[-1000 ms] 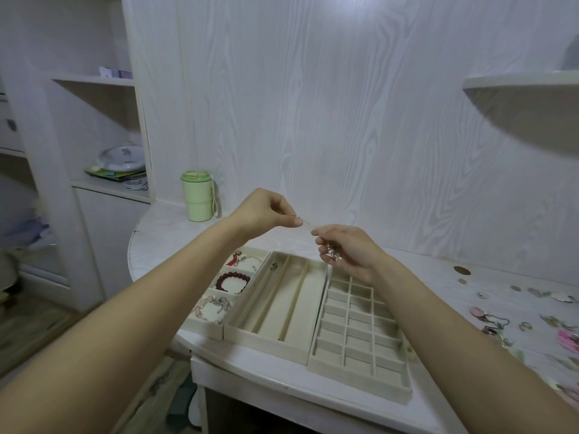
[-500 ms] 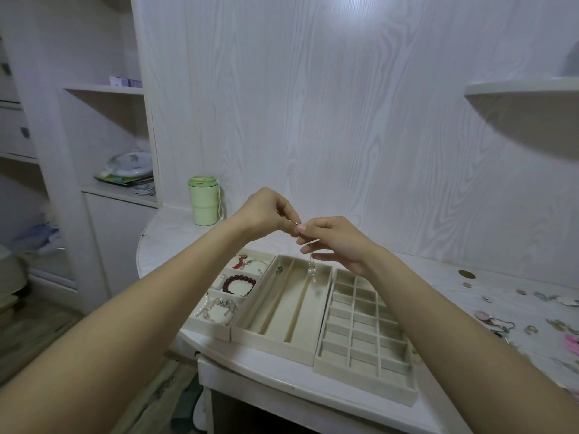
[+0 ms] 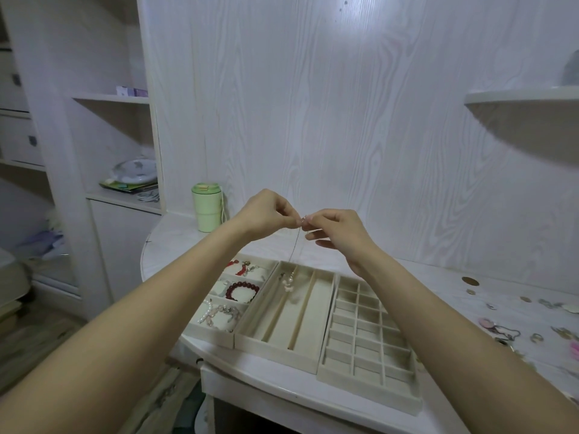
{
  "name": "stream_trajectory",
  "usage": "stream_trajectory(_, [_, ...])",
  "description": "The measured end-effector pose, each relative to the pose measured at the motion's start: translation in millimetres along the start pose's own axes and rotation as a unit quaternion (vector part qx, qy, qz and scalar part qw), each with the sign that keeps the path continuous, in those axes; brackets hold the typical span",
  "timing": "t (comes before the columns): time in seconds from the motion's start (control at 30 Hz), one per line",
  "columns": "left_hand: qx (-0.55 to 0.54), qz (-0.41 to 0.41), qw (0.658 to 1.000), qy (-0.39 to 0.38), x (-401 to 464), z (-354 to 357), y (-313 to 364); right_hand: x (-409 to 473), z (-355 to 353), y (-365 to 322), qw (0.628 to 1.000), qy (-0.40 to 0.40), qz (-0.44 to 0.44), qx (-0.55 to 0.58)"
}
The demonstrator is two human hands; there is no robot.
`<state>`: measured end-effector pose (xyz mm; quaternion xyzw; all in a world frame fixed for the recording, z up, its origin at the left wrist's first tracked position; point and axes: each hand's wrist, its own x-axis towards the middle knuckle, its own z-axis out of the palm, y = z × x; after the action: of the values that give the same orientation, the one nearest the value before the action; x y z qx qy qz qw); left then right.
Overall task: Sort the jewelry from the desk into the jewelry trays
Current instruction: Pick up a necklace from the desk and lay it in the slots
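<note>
Since the frame a second back both hands have drawn together: then they stood apart with the pendant bunched in the right palm, now the fingertips nearly meet and the necklace (image 3: 294, 245) hangs free below them. Left hand (image 3: 266, 213) pinches the top of the thin chain between thumb and forefinger, the other fingers curled in; right hand (image 3: 336, 228) pinches the same spot from the other side, its lower fingers loosely spread and holding nothing more. Whether they are working a clasp is too small to tell. From that pinch the chain drops straight down, and its pearl pendant (image 3: 288, 281) dangles in or just over the far end of the left lane of the three-lane tray (image 3: 282, 355).

Risk, as I judge it: the chain is fine and held only at one point, so a loosened pinch would let it fall in a heap and knot, or swing and land across a divider.

Left of that tray, the bracelet tray (image 3: 216, 335) holds a red piece at the back, a dark red bead bracelet (image 3: 242, 291) in the middle and a pearl-and-crystal bracelet (image 3: 219, 311) at the front. The grid tray (image 3: 366, 375) on the right shows nothing in its cells. More jewelry (image 3: 501, 332) lies scattered on the desk (image 3: 438, 283) far right
</note>
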<state>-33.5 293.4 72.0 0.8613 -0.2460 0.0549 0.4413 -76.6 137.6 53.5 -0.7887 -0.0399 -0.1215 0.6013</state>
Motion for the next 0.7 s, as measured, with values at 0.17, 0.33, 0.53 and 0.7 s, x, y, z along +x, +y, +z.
stream_trajectory(0.17, [-0.029, -0.002, 1.0, 0.003, -1.8, -2.0, 2.1, -0.4, -1.0, -1.6, 1.0, -0.01, 0.024, 0.017])
stream_trajectory(0.33, [-0.049, 0.002, 0.998, -0.026, -4.1, -0.3, 9.6, -3.2, -0.6, -6.1, 0.994, -0.051, 0.036, 0.092])
stream_trajectory(0.53, [-0.18, -0.032, 0.982, -0.04, -7.3, 0.6, 8.9, -0.6, 0.3, -12.9, 0.995, -0.044, 0.009, 0.087])
stream_trajectory(0.7, [-0.264, -0.081, 0.958, -0.073, -12.6, 2.5, 4.4, -0.5, 4.9, -16.2, 0.995, -0.053, 0.015, 0.083])
